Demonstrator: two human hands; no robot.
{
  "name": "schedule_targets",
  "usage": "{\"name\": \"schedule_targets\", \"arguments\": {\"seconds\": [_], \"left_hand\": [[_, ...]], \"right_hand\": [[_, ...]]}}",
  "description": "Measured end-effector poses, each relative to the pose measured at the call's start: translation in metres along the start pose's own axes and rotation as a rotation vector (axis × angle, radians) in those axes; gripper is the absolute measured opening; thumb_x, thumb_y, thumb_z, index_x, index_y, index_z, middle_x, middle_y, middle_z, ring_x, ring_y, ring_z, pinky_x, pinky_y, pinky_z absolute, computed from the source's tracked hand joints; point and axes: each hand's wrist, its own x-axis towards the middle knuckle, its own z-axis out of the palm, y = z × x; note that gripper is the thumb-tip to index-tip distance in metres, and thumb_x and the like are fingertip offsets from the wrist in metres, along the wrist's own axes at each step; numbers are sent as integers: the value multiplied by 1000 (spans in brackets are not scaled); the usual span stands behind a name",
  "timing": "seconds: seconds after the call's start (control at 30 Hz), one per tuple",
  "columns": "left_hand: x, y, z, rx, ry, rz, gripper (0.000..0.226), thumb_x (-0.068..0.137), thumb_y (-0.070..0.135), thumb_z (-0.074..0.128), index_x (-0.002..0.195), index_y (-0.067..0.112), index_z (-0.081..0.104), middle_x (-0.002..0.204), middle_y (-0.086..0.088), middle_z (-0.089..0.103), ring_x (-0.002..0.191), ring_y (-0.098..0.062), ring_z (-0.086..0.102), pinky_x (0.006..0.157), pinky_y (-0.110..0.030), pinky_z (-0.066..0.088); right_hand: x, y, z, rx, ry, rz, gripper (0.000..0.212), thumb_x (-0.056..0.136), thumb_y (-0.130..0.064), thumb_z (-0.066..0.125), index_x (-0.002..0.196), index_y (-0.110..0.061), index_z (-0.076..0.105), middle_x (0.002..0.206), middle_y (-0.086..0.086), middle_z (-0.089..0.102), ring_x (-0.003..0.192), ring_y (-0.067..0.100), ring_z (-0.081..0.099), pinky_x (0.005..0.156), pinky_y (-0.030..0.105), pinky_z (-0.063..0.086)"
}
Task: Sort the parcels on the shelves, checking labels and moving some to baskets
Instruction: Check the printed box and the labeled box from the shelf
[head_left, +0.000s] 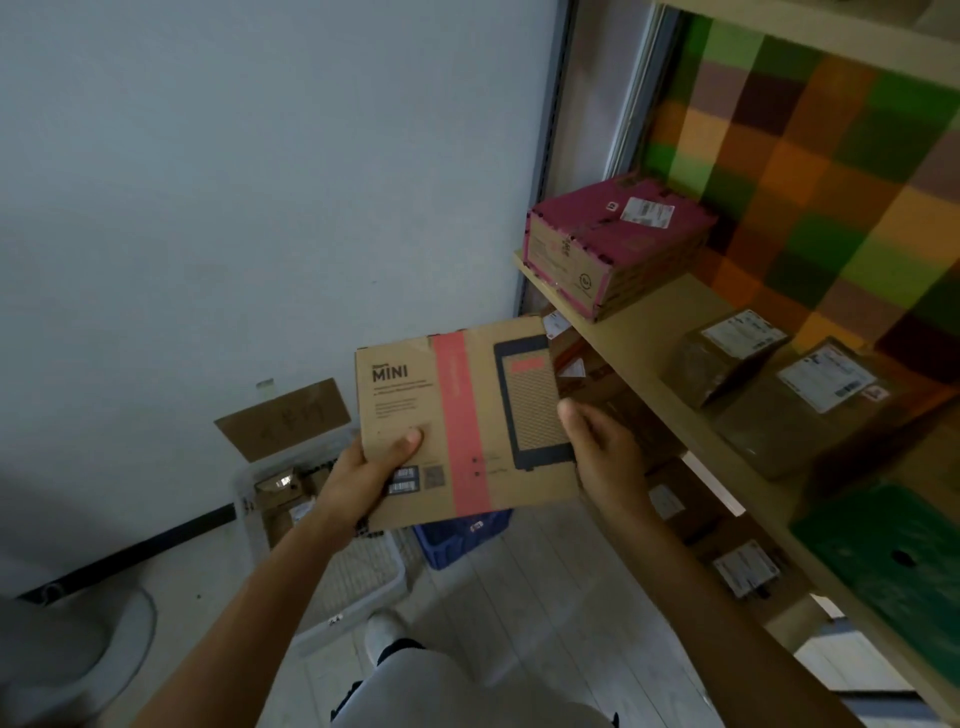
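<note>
A flat cardboard parcel (462, 421) marked MINI sits at the centre of the frame, held between both hands with its printed face turned up toward the camera. Its long axis runs left to right and rises slightly toward the right. The left hand (363, 478) grips the lower left corner, thumb pressed on the top face near the barcodes and fingers curled underneath. The right hand (602, 447) pinches the right edge the same way, thumb on top. The shelf (649, 353), carrying a pink box (618, 239) and brown parcels, lies to the right of the parcel, on the right hand's side. The baskets lie below it on the floor: a blue basket (462, 540) directly under its lower edge, a white basket (374, 577) beneath the left forearm, and a clear basket (249, 499) of parcels at lower left. The step looks like label reading, and any drop would go downward, where the left hand is nearer.
</note>
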Motion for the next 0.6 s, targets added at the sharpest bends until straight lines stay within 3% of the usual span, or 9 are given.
{"name": "schedule_targets", "arguments": {"seconds": [0.1, 0.17, 0.23, 0.3, 0.37, 0.47, 0.53, 0.6], "left_hand": [[0, -7, -11, -80, -3, -45, 90, 43, 65, 86, 115, 17, 63, 102, -9, 76, 91, -25, 74, 69, -34, 60], [-2, -9, -17, -133, -31, -65, 101, 32, 68, 89, 114, 15, 63, 102, -11, 76, 87, -24, 74, 68, -34, 60], [-2, -12, -20, -192, -97, -102, 103, 28, 70, 90, 113, 16, 65, 103, -13, 75, 86, -25, 74, 68, -36, 60], [-1, -12, -22, -227, -166, -143, 94, 29, 69, 91, 106, 18, 71, 104, -15, 75, 85, -27, 74, 69, -39, 61], [2, -9, -20, -219, -192, -175, 87, 35, 69, 90, 105, 19, 73, 105, -17, 74, 86, -28, 74, 71, -42, 61], [6, -2, -17, -142, -124, -191, 100, 37, 76, 84, 116, 17, 65, 104, -14, 75, 85, -27, 74, 72, -42, 60], [11, 2, -14, -38, -24, -129, 114, 34, 82, 80, 126, 20, 56, 107, -7, 75, 89, -22, 74, 71, -34, 60], [15, 4, -11, 120, 91, -61, 107, 61, 71, 74, 147, 20, 38, 135, -8, 61, 112, -23, 65, 88, -38, 55]], "right_hand": [[10, 1, -11, 109, 100, 97, 27, 90, -47, 61, 105, -26, 69, 106, -2, 71, 102, 16, 66, 94, 43, 54], [18, 1, -21, 118, 43, 198, 55, 81, -52, 69, 126, -22, 63, 120, -2, 67, 113, 19, 62, 95, 41, 52], [23, 2, -29, 214, -141, 301, 80, 69, -63, 72, 135, -20, 58, 120, 0, 70, 112, 21, 66, 83, 33, 55], [23, 3, -35, 379, -332, 364, 95, 53, -70, 82, 131, -20, 60, 118, 5, 73, 107, 21, 70, 75, 31, 59], [22, 6, -37, 486, -430, 393, 105, 42, -68, 90, 131, -20, 61, 123, 9, 70, 110, 24, 69, 77, 35, 60], [22, 13, -33, 530, -472, 377, 100, 48, -65, 90, 132, -21, 60, 125, 10, 69, 113, 25, 67, 83, 38, 59], [24, 21, -29, 497, -450, 364, 100, 55, -67, 87, 138, -20, 56, 129, 11, 67, 120, 29, 63, 97, 47, 53], [24, 27, -27, 475, -411, 359, 99, 58, -67, 84, 140, -20, 55, 131, 11, 66, 122, 30, 62, 106, 52, 46]]}}
